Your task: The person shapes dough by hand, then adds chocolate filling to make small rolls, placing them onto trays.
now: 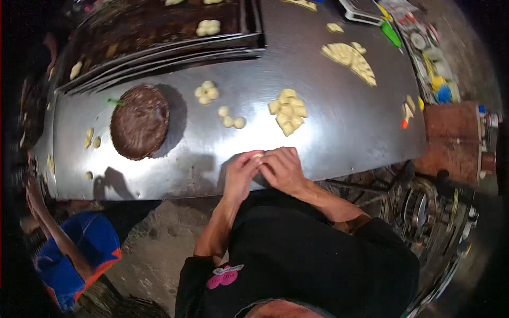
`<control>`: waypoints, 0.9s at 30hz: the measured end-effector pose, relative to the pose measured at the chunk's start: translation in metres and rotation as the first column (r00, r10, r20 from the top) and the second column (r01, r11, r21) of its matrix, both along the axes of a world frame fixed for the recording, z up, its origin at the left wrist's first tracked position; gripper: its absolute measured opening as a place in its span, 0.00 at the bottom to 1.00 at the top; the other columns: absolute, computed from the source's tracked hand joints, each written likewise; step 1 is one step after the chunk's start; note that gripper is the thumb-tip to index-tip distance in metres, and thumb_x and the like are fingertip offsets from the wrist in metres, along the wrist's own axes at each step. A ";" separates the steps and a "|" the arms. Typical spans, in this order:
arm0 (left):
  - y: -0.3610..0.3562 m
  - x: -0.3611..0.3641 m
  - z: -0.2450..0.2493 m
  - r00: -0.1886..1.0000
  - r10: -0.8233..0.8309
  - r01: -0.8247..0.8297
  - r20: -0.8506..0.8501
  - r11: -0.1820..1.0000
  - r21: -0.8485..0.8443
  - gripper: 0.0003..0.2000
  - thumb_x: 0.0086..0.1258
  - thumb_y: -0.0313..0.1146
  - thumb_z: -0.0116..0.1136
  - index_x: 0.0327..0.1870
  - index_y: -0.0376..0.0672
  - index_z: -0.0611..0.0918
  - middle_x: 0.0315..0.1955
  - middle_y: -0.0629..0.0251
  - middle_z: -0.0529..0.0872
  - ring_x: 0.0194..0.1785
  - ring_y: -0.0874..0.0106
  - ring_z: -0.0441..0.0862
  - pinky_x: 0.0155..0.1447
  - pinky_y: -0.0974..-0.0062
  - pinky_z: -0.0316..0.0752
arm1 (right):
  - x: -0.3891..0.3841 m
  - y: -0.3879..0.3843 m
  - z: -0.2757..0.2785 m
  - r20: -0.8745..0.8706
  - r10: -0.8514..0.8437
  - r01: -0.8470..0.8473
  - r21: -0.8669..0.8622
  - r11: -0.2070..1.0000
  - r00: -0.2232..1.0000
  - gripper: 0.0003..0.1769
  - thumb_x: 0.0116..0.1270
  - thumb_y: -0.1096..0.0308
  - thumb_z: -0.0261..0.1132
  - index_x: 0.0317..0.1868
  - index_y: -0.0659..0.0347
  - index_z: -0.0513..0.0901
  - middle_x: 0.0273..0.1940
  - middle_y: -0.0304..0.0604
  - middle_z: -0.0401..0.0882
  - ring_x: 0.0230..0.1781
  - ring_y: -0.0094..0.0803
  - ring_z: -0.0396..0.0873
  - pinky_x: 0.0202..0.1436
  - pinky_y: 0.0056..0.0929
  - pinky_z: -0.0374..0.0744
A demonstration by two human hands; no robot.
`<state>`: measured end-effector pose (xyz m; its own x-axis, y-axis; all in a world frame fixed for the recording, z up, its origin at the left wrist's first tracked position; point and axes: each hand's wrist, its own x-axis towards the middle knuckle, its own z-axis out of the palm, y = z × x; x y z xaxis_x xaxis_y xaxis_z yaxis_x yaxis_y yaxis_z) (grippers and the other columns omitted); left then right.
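Close to the table's front edge, my left hand (243,172) pinches a small piece of dough (258,156) between its fingertips. My right hand (283,168) meets it from the other side, its curled fingers closed on the same piece; both hands partly cover it. A pile of cut dough pieces (288,111) lies just beyond them. To the left of that pile are a few round dough balls (228,122) and a flower-shaped cluster of balls (207,93). Farther left stands a round container of brown filling (140,122) with a green-handled tool (115,102) stuck in it.
Stacked dark baking trays (175,62) fill the back left, with a shaped dough cluster (208,27) on top. A fan of scored dough (350,61) lies at the back right near a scale (363,11). Another person's arm (61,238) is at the left edge.
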<state>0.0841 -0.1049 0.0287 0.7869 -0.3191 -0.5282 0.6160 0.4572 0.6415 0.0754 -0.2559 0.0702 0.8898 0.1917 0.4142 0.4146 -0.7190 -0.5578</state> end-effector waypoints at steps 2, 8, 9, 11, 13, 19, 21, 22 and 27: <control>-0.037 0.000 -0.001 0.962 -0.265 0.237 0.071 0.932 0.273 0.15 0.70 0.35 0.60 0.53 0.35 0.80 0.38 0.62 0.85 0.39 0.76 0.81 0.43 0.77 0.77 | -0.016 -0.040 -0.024 -0.002 -0.161 0.160 -0.065 0.985 0.987 0.06 0.53 0.73 0.66 0.31 0.58 0.77 0.30 0.41 0.76 0.32 0.39 0.75 0.40 0.38 0.67; -0.096 0.052 -0.030 0.674 -0.675 -0.115 0.302 0.308 0.944 0.17 0.66 0.44 0.60 0.33 0.35 0.83 0.32 0.50 0.84 0.38 0.52 0.83 0.43 0.59 0.77 | -0.067 -0.134 -0.076 0.090 -0.410 0.419 -0.273 0.866 0.907 0.08 0.58 0.74 0.63 0.38 0.59 0.76 0.33 0.43 0.78 0.37 0.43 0.75 0.47 0.41 0.67; -0.103 0.057 -0.025 0.685 -0.695 -0.115 0.217 0.191 0.975 0.18 0.66 0.46 0.60 0.32 0.35 0.82 0.33 0.49 0.84 0.39 0.51 0.83 0.43 0.57 0.77 | -0.081 -0.132 -0.070 0.120 -0.373 0.390 -0.376 0.840 0.920 0.06 0.58 0.74 0.63 0.37 0.60 0.77 0.33 0.43 0.78 0.37 0.43 0.76 0.48 0.42 0.68; -0.115 0.066 -0.025 0.675 -0.715 -0.094 0.183 0.162 0.982 0.18 0.67 0.46 0.59 0.32 0.35 0.83 0.32 0.47 0.84 0.39 0.50 0.83 0.43 0.56 0.77 | -0.091 -0.139 -0.064 0.142 -0.337 0.363 -0.474 0.803 0.931 0.05 0.57 0.74 0.62 0.35 0.60 0.78 0.33 0.43 0.79 0.37 0.43 0.76 0.49 0.42 0.68; -0.123 0.068 -0.029 0.670 -0.730 -0.068 0.135 0.121 0.990 0.19 0.67 0.46 0.59 0.32 0.35 0.83 0.32 0.46 0.83 0.39 0.49 0.83 0.43 0.55 0.77 | -0.081 -0.142 -0.057 -0.229 -0.420 0.340 -0.318 0.885 0.878 0.03 0.56 0.74 0.63 0.32 0.61 0.80 0.31 0.45 0.79 0.36 0.44 0.77 0.49 0.43 0.69; -0.112 0.058 -0.063 0.657 -0.633 -0.282 0.409 0.297 0.912 0.13 0.62 0.39 0.61 0.28 0.36 0.80 0.25 0.53 0.83 0.31 0.55 0.82 0.39 0.60 0.76 | -0.066 -0.149 -0.105 -0.056 -0.071 0.068 -0.049 0.996 0.996 0.06 0.57 0.75 0.64 0.35 0.57 0.81 0.37 0.43 0.77 0.42 0.42 0.73 0.49 0.39 0.70; -0.096 0.044 -0.057 0.840 -0.409 -0.078 0.356 0.558 0.826 0.09 0.61 0.29 0.59 0.24 0.36 0.75 0.24 0.61 0.81 0.26 0.69 0.79 0.32 0.69 0.74 | -0.060 -0.197 -0.125 -0.100 -0.099 0.081 -0.163 0.983 0.990 0.03 0.59 0.72 0.64 0.34 0.57 0.80 0.37 0.42 0.77 0.43 0.42 0.73 0.48 0.39 0.70; -0.084 0.041 -0.078 0.903 -0.314 0.008 0.294 0.695 0.719 0.07 0.60 0.25 0.58 0.26 0.37 0.73 0.24 0.66 0.78 0.26 0.77 0.77 0.29 0.77 0.72 | -0.042 -0.194 -0.123 -0.025 -0.251 0.245 -0.153 0.958 0.968 0.02 0.59 0.71 0.64 0.33 0.58 0.80 0.36 0.43 0.77 0.42 0.43 0.73 0.47 0.40 0.69; -0.025 0.006 -0.051 0.790 -0.303 -0.076 0.533 0.814 0.576 0.09 0.62 0.29 0.62 0.32 0.37 0.74 0.32 0.64 0.83 0.32 0.75 0.78 0.34 0.77 0.74 | -0.016 -0.136 -0.113 -0.117 -0.155 0.167 0.100 0.981 0.981 0.02 0.60 0.76 0.60 0.34 0.61 0.79 0.35 0.49 0.77 0.41 0.46 0.74 0.45 0.44 0.70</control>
